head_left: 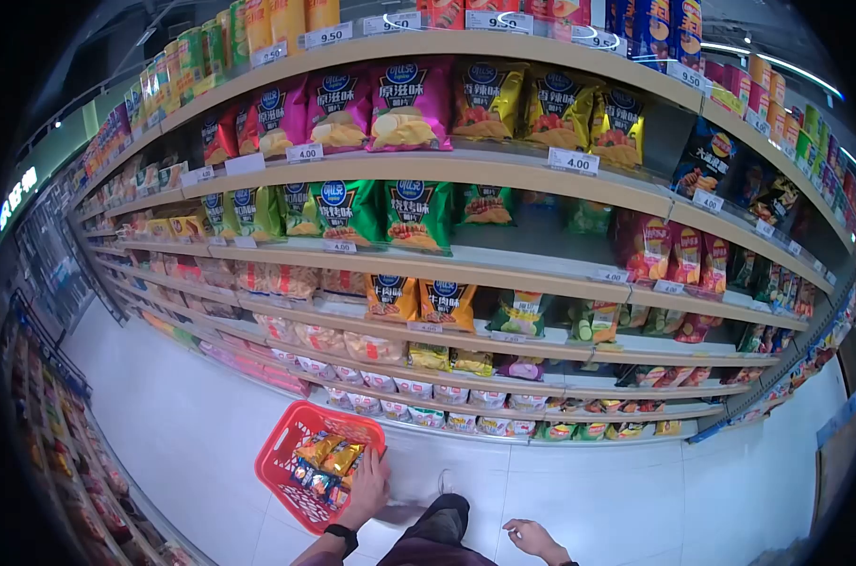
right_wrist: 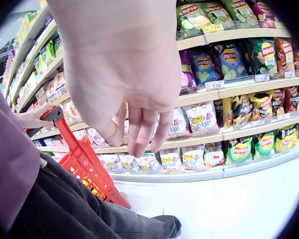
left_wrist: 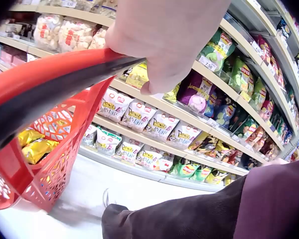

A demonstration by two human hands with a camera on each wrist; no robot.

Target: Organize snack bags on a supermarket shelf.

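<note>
My left hand grips the handle of a red plastic shopping basket, which hangs low on my left side. In the left wrist view the handle runs red with a black strip under the hand. Several snack bags lie inside the basket, among them gold bags and dark blue bags. Low in front of my body, my right hand holds nothing. Its fingers hang loosely curled in the right wrist view, with the snack shelves behind them.
A long shelf unit curves across the front, stocked with chip bags, canisters and price tags. White snack bags line its lower rows. Another stocked shelf stands at the left. White floor tiles lie below, with my shoe on them.
</note>
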